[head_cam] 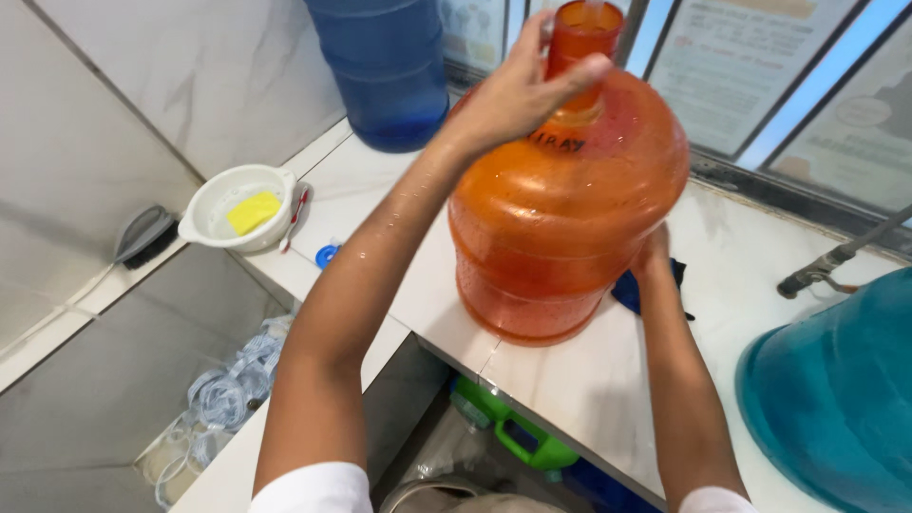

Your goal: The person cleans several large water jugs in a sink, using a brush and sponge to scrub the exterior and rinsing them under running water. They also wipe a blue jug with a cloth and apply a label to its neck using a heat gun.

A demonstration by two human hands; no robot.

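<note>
**Big orange jug, both hands on it**

So I'm standing the orange water jug [567,204] upright on the white marble counter [589,380], close to the front edge. It's translucent and covered in droplets, with some dark lettering just under the neck.

My left hand [522,90] is sitting up top, curled around the jug's neck with the fingers wrapping the narrow part and the thumb lying across the front. My forearm is dripping wet too. My right hand [654,255] is pressing against the lower right side of the jug, down near the counter. Most of that hand is hiding behind the jug's curve, so I can't really tell how far it's closing. It's touching the jug for sure, and there's a dark blue cloth [632,290] lying right by it.

Moving outward: a blue water jug [388,66] is standing behind, over by the wall corner. To the left, a white bowl [214,204] is holding a yellow sponge [253,211], with a little blue cap [327,256] lying near it on the counter. A grey brush [144,235] is resting on the ledge further left. On my right, a teal tub [836,399] is sitting at the counter's edge, and a metal tap [822,271] is poking in above it. Down below the counter, something green and plastic [513,432] is lying next to a pile of clear plastic rings [223,394].
</note>
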